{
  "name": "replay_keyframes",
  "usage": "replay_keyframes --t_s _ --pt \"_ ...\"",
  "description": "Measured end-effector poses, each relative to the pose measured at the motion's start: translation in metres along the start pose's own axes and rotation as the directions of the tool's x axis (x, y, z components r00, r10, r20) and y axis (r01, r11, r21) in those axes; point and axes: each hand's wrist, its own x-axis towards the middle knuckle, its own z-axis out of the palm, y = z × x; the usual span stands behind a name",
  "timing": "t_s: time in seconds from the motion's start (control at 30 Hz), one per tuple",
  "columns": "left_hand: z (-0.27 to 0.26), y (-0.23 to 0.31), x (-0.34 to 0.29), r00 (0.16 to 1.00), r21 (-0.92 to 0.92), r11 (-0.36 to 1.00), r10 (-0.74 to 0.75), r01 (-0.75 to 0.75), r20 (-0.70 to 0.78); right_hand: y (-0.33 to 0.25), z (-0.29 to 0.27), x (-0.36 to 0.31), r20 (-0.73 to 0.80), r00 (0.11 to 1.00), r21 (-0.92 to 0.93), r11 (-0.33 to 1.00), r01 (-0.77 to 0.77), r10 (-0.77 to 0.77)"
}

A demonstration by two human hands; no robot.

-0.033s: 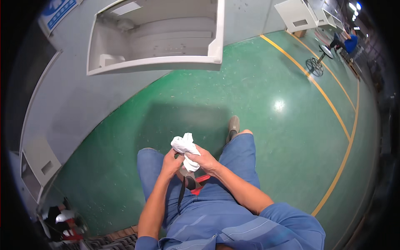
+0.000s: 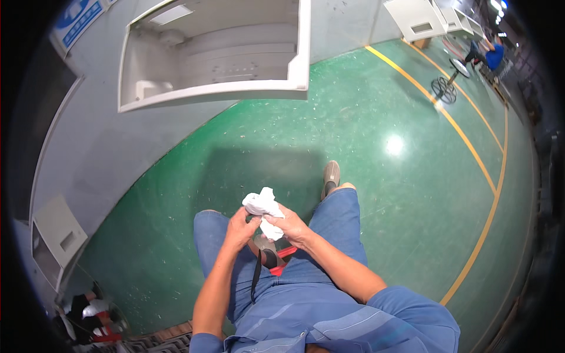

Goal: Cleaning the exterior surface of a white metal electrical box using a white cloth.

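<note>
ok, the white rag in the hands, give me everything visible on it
The white rag is a crumpled wad of soft, cloth-like or paper-like material, bunched rather than folded, with creased lobes and one corner sticking up at the top. It looks clean and plain. It is held above the person's lap, over blue trousers, between both hands: the left hand grips it from the lower left, the right hand pinches a hanging tail of it from the right. Nothing else touches it.
</note>
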Motion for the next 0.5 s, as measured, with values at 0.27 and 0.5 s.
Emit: replay_keyframes --t_s 0.27,0.5 --pt "-0.041 0.216 0.073 0.621 0.569 0.562 0.776 -0.601 -0.110 -0.074 -0.065 -0.017 -0.480 0.859 0.167 0.942 0.291 -0.180" --pt "-0.029 0.283 0.149 0.922 0.282 0.898 0.376 -0.339 -0.088 -0.178 -0.011 -0.001 -0.270 0.406 -0.399 0.486 0.778 -0.873"
